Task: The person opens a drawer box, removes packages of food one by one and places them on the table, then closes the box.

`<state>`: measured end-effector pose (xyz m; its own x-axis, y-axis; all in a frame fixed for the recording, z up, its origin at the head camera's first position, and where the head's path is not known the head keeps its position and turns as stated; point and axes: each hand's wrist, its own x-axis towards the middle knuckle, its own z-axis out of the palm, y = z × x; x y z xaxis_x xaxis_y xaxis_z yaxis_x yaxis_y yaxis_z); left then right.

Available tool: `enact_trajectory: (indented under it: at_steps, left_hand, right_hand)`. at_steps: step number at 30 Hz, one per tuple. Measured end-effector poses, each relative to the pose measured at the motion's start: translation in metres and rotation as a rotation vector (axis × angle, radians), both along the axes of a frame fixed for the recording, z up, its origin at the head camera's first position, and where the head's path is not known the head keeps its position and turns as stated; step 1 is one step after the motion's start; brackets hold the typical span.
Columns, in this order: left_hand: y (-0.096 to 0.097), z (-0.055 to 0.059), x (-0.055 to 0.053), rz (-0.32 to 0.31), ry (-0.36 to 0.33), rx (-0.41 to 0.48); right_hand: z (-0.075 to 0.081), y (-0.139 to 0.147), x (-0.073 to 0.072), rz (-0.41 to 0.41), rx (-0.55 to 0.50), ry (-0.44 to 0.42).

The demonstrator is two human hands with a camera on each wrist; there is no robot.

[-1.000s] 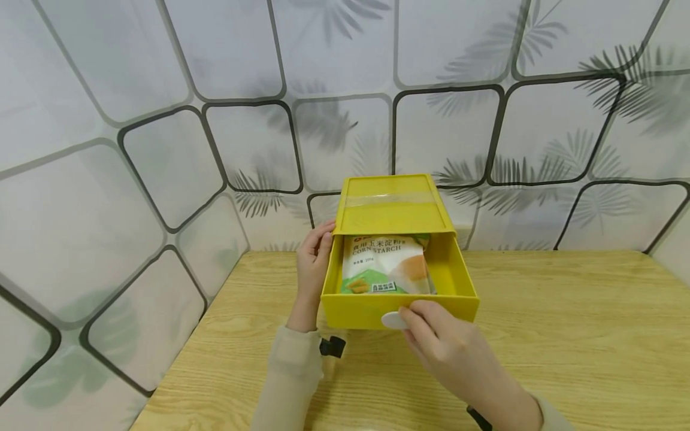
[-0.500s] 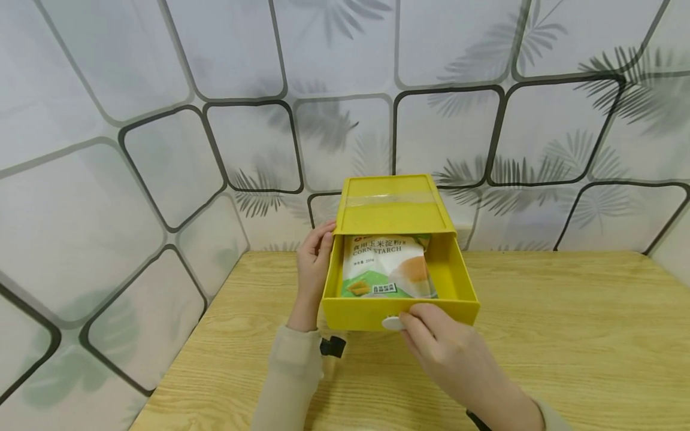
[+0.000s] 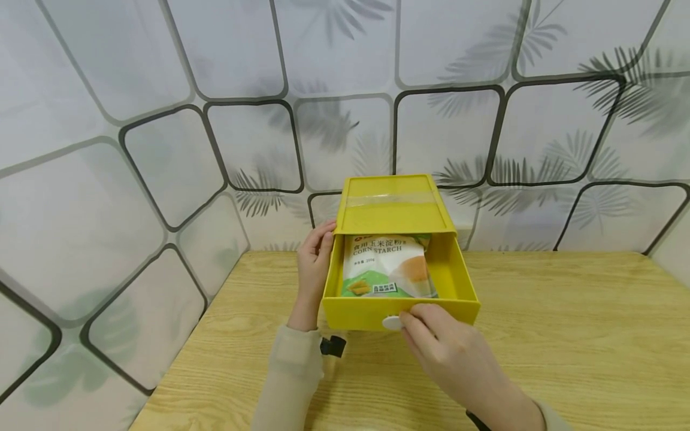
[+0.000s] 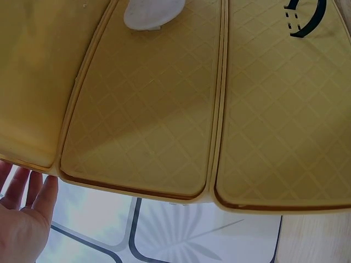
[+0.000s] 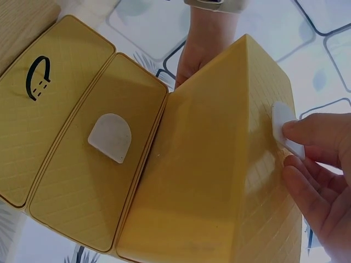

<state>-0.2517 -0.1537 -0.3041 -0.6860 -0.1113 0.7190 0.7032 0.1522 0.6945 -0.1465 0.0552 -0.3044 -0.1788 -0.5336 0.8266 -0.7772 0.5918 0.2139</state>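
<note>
A yellow drawer cabinet [image 3: 396,218] stands on the table with its top drawer [image 3: 458,272] pulled out. Inside the drawer lies a white and green bag of corn starch [image 3: 384,263], its back end under the cabinet top. My right hand [image 3: 453,350] pinches the drawer's white handle [image 5: 281,123] between thumb and fingers. Against the cabinet's left side, near its front edge, rests my left hand [image 3: 314,260]; the left wrist view shows its fingers [image 4: 48,194] extended along that edge.
Two lower drawers stay closed: the middle one has a white handle [image 5: 112,137], the lowest a black loop [image 5: 38,78]. A patterned cloth wall [image 3: 345,137] rises close behind the cabinet. The wooden table [image 3: 571,335] extends to the right.
The top drawer has come out slightly toward me with my right hand on its handle, then stayed put over the last half second. My left hand has kept its place.
</note>
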Motion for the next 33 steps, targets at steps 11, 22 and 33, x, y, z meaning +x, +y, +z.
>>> enact_trajectory:
  at_steps: [11, 22, 33]
  left_hand:
    - [0.0001, -0.0002, -0.0017, -0.009, 0.003, 0.003]
    - [0.0005, -0.0001, -0.0015, -0.019, 0.002, 0.01]
    - [0.0007, 0.0, -0.0005, -0.005, -0.009, 0.018]
  right_hand:
    - [0.0017, -0.001, 0.0007, 0.011, -0.037, 0.042]
    - [0.0016, -0.0003, 0.002, 0.016, -0.05, 0.021]
    - [0.0062, -0.0024, 0.003, 0.044, -0.109, 0.07]
